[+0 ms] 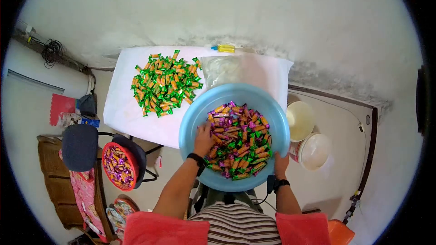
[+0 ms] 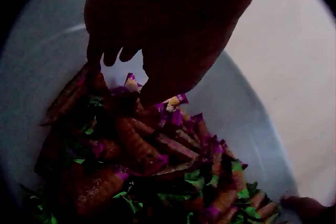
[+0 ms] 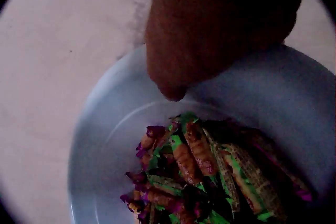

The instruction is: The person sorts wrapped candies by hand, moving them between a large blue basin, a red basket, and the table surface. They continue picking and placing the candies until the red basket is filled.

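A light-blue plastic basin (image 1: 190,109) holds a heap of small wrapped candies (image 1: 243,129), with purple-ended and green-ended wrappers mixed. My left hand (image 1: 204,139) reaches inside the basin's left side, its fingertips down at the purple-wrapped candies. In the left wrist view, a gap shows between the fingers and thumb of that dark hand (image 2: 163,29). At the basin's right front edge, my right hand (image 1: 281,165) grips the rim, thumb (image 3: 172,91) on the inner wall and the other fingers hidden outside. The basin overlaps the table's front edge in the head view.
Green-wrapped candies (image 1: 165,84) lie piled on the white-covered table (image 1: 119,104). Behind the basin are a clear plastic bag (image 1: 221,70) and a yellow bottle (image 1: 225,48). A red basin of purple-wrapped candies (image 1: 120,165) sits on a chair at left; white buckets (image 1: 315,152) stand at right.
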Available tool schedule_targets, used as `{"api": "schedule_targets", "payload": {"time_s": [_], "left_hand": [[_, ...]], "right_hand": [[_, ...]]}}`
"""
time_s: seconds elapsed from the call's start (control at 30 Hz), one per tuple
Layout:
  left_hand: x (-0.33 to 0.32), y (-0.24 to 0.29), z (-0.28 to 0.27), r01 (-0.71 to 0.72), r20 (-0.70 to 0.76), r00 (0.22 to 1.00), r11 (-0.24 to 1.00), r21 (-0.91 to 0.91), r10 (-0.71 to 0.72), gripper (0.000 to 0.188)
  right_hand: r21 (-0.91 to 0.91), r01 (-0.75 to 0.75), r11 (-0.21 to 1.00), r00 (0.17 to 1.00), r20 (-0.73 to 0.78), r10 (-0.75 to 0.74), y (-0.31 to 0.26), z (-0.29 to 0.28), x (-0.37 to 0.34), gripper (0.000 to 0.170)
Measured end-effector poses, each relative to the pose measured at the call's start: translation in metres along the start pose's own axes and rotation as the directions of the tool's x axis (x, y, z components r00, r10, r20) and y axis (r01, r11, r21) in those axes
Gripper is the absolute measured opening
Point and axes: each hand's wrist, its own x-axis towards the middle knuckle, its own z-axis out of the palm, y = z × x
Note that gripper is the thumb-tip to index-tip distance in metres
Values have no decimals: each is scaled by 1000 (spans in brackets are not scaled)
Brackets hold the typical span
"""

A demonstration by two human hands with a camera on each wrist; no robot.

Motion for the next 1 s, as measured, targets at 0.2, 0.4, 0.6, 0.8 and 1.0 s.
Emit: {"api": "schedule_targets", "payload": {"time_s": [0.2, 0.4, 0.6, 0.8, 1.0], "left_hand": [[28, -12, 49, 26, 128, 988, 907, 421, -88, 51], [34, -32, 38, -24, 300, 948, 911, 411, -111, 47], [30, -48, 21, -31, 173, 985, 968, 250, -13, 42], [22, -7, -43, -29, 104, 994, 1000, 0, 29, 36], [-23, -52, -101, -33, -274, 912, 614, -789, -304, 28]], "right_hand": [[-54, 23, 998, 999, 50, -20, 47, 1, 15, 50], [-48, -4, 999, 996, 87, 8, 10, -3, 6, 58], [50, 46, 998, 994, 100, -51, 3, -1, 3, 50], [-99, 61, 993, 998, 26, -59, 26, 1, 12, 59], [-341, -33, 940, 999, 18, 42, 22, -4, 18, 63]]}}
